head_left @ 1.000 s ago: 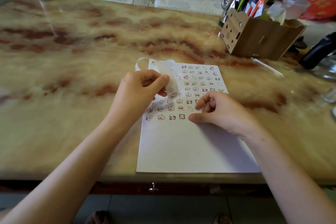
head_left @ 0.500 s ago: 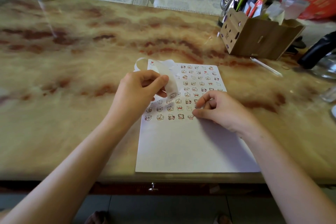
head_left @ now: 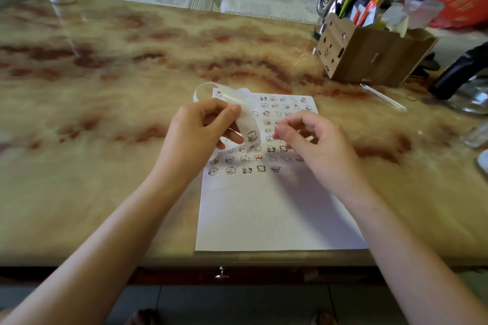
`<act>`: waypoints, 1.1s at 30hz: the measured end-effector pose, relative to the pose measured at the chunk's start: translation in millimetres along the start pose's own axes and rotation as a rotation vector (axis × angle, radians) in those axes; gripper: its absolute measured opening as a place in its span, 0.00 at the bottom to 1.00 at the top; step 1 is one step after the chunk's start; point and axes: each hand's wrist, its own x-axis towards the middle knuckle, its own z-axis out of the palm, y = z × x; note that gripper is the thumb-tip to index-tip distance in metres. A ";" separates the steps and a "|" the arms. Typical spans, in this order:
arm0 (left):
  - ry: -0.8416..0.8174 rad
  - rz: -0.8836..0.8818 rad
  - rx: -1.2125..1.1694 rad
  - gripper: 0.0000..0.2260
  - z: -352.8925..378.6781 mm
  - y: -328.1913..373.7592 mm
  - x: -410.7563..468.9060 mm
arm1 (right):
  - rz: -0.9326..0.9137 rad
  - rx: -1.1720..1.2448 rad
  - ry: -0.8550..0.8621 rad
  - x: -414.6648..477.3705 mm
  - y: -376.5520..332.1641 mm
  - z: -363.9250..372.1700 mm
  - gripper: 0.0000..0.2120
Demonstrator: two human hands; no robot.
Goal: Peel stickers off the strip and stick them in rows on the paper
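Pinching one strip [head_left: 250, 124] in left fingers [head_left: 230, 114] above one paper [head_left: 264, 214]; right fingers [head_left: 299, 119] curled, blurred, grip unclear

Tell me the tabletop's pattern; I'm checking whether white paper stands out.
The tabletop is beige marble with reddish-brown streaks, clearest in the head view.

Curled translucent strip [head_left: 247, 119] above white paper [head_left: 266, 208] with sticker rows [head_left: 245, 158]
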 end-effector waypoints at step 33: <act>-0.094 -0.003 0.012 0.07 5.0 2.4 -4.4 | -0.195 0.045 0.056 -7.8 -14.1 14.1 0.03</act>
